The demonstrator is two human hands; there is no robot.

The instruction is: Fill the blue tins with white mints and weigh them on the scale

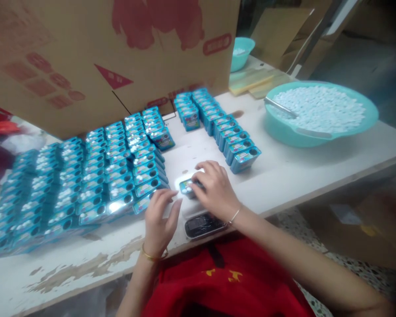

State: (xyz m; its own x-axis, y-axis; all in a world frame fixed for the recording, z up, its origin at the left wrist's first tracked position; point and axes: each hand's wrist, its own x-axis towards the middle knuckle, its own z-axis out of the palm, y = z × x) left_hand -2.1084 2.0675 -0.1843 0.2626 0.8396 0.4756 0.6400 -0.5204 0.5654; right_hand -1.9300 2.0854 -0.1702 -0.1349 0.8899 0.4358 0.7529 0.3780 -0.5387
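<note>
My right hand (216, 187) is curled over a small blue box (185, 186) on the table, thumb and fingers closed about its right part. White pellets show on the box's top next to the thumb. My left hand (160, 215) is beside the front end of a row of similar blue boxes (119, 189); its thumb stands apart from the bent fingers, and I see nothing between them. The fingertips are close to the end box (141, 203); whether they touch it I cannot tell. Many boxes in these rows have white pellets and a dark round spot on top.
More blue boxes (231, 136) stand in a line behind my right hand. At the right is a turquoise basin (293, 136) of white pellets with a metal scoop handle (280, 106). A dark phone-like device (203, 225) lies before me. A large carton (86, 57) stands behind.
</note>
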